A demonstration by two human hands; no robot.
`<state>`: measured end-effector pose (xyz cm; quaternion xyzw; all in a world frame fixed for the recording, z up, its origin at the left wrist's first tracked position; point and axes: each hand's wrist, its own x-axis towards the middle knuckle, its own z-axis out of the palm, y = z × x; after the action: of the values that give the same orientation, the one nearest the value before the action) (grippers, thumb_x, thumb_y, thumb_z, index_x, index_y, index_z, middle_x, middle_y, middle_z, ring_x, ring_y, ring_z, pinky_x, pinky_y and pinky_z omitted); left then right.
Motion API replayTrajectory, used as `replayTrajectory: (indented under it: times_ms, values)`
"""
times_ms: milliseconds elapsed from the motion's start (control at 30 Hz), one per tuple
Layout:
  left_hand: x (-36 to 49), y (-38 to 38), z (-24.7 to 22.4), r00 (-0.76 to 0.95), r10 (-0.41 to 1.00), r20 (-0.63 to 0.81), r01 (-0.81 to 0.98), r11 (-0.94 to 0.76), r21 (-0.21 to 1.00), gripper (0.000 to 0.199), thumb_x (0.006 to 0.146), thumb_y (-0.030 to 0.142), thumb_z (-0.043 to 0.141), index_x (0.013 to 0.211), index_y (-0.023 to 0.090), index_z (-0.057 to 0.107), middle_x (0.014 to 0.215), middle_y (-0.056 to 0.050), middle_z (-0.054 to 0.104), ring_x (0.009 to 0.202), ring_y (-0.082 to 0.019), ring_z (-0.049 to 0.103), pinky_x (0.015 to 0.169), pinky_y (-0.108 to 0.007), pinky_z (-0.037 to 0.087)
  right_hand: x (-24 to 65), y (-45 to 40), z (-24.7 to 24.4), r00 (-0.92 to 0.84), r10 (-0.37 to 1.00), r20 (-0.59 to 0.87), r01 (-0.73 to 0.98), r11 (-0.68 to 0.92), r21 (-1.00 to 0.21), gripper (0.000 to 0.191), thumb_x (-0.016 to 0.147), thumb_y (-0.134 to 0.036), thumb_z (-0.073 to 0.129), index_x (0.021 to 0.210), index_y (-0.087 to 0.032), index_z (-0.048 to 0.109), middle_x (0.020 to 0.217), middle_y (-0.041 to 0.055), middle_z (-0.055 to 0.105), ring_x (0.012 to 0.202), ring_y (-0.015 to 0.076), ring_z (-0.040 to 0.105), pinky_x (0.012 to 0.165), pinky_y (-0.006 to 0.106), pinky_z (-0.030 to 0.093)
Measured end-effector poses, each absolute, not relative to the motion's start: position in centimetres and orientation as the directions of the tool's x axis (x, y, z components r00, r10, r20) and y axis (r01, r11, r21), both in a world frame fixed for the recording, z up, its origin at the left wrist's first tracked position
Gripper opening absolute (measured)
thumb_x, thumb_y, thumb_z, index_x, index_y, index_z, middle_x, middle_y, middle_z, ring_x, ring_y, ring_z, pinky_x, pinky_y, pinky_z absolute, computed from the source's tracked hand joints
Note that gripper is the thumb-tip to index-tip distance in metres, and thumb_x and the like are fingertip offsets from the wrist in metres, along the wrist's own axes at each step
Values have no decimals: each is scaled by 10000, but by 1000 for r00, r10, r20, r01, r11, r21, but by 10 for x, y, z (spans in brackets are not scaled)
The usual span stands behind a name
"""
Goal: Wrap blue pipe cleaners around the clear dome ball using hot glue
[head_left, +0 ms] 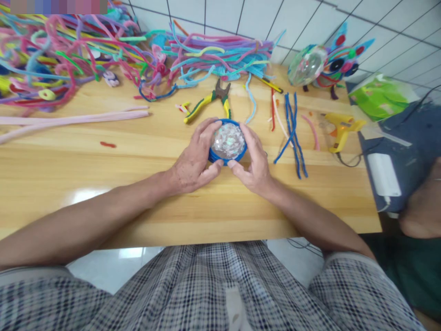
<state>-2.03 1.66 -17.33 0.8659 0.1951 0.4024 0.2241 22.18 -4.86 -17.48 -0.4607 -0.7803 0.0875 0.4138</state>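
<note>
Both of my hands hold a round object with a blue rim and a clear, shiny, glittery middle, low over the wooden table. My left hand curves round its left side, thumb at the lower edge. Round the right side goes my right hand, with its thumb also at the lower edge. Just beyond the object lie pliers with yellow and green handles, their jaws pointing away from me. Blue pipe cleaners lie crossed to the right of my right hand.
Heaps of coloured pipe cleaners line the back of the wooden table. At the right are a yellow glue gun with a cord, a decorated figure and a green packet. A person's arm shows at the right edge.
</note>
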Motion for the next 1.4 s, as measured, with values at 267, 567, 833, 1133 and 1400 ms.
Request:
replayTrajectory:
  times_ms: [267,567,833,1133,1400]
  values:
    - [-19,12,-172,600,519,610,159,-824,544,816,1133,643,525,1780,265,199,1757,-246,403,1686,-460,393,1389,-723,391,219,-51,-172,-229,791,567,627,566,-536,858,1066,-589,617,1794,-280,286,1785,171,508,1662,416,494,1379,715,430]
    - [-19,12,-172,601,515,611,155,-825,543,808,1143,687,480,1776,261,214,1746,-246,415,1686,-442,395,1398,-720,365,220,-52,-173,-230,793,564,633,562,-533,881,1065,-594,630,1805,-295,259,1791,170,499,1666,423,488,1381,715,425]
    - [-20,12,-171,613,493,617,163,-843,512,772,1175,637,434,1784,229,193,1745,-252,401,1686,-435,395,1391,-699,373,218,-51,-172,-227,759,611,613,599,-516,855,1075,-543,626,1807,-276,275,1769,180,517,1623,416,538,1353,701,464]
    - [-22,12,-168,628,489,605,168,-845,509,769,1177,644,420,1786,245,170,1750,-246,403,1685,-434,394,1380,-700,397,218,-51,-171,-227,756,614,619,599,-508,848,1074,-535,622,1805,-278,278,1760,179,524,1614,414,548,1337,692,491]
    - [-21,14,-172,613,497,614,143,-834,532,813,1151,715,440,1784,267,195,1770,-227,400,1692,-443,392,1403,-689,363,219,-50,-172,-230,758,611,602,604,-523,850,1069,-533,637,1802,-287,282,1769,172,517,1632,422,527,1361,708,455]
